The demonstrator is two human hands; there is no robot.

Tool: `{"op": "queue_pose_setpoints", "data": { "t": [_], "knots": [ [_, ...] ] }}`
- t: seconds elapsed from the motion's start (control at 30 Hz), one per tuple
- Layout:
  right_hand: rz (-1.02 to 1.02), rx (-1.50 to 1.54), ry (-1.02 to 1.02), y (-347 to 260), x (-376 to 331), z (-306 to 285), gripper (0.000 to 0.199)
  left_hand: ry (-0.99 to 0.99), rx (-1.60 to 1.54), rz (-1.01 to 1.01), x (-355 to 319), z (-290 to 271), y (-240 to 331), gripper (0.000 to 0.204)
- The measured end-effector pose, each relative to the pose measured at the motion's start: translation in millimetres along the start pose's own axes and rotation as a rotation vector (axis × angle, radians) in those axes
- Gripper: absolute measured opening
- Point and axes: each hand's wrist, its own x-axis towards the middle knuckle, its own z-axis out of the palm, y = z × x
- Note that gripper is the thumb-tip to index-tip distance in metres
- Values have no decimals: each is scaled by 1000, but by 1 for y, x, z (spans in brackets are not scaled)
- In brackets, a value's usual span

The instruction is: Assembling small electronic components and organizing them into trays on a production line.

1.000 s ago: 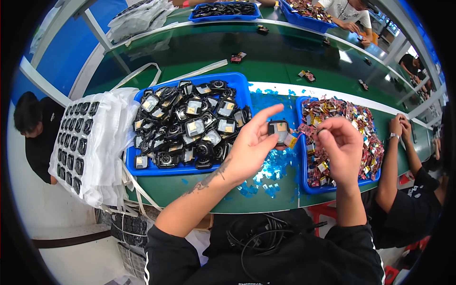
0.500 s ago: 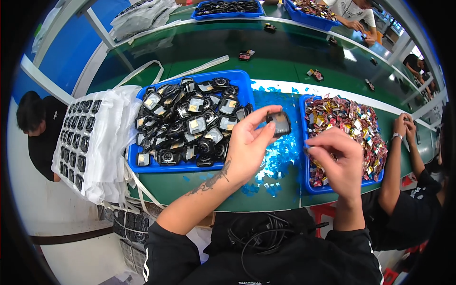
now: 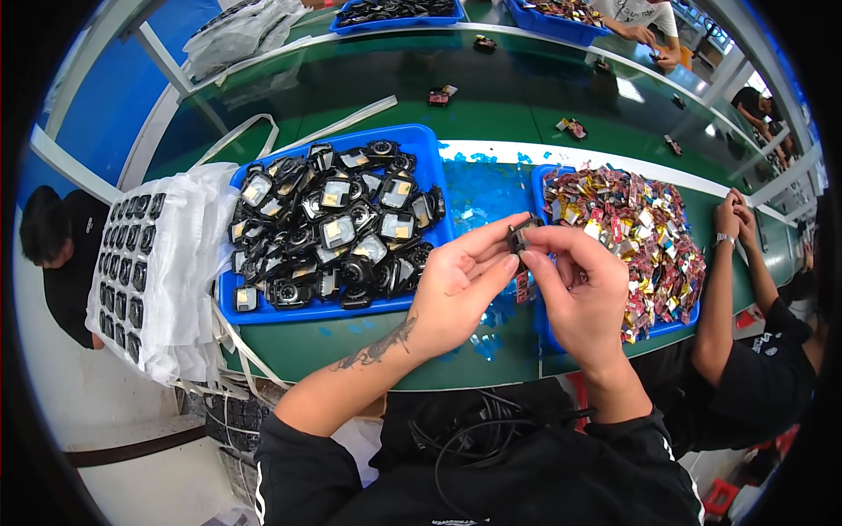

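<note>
In front of me, over the gap between two trays, my left hand (image 3: pixel 460 285) grips a small black smartwatch case (image 3: pixel 517 235) between thumb and fingers. The case is tilted, showing its dark edge. Thumb and index finger of my right hand (image 3: pixel 583 294) pinch at the same case from the right. A small red piece (image 3: pixel 524 287) shows just below the fingertips; whether it hangs from the case cannot be told. The left blue tray (image 3: pixel 338 317) is heaped with black smartwatch cases (image 3: pixel 338 232). In the right blue tray (image 3: pixel 541 188) lie many small red, yellow and silver electronic parts (image 3: pixel 631 237).
Blue film scraps (image 3: pixel 487 188) cover the green bench between the trays. White moulded sheets holding cases (image 3: pixel 162 272) stand stacked at the left. Beyond a white ledge, a green belt (image 3: pixel 377 101) carries scattered parts. A co-worker's arms (image 3: pixel 724 272) reach in at the right.
My right hand has moved left and up to meet the case in my left hand. The case has turned from face-on to nearly edge-on. The whole view has shifted slightly.
</note>
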Motion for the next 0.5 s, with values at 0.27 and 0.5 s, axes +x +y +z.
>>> {"op": "queue_pose_setpoints", "data": {
  "t": [0.27,0.5],
  "knots": [
    [56,28,3,1,0,-5,10,-19,34,-22,0,1,-3,46],
    [3,10,19,6,0,-4,12,-9,100,22,-2,0,-7,44]
  ]
}}
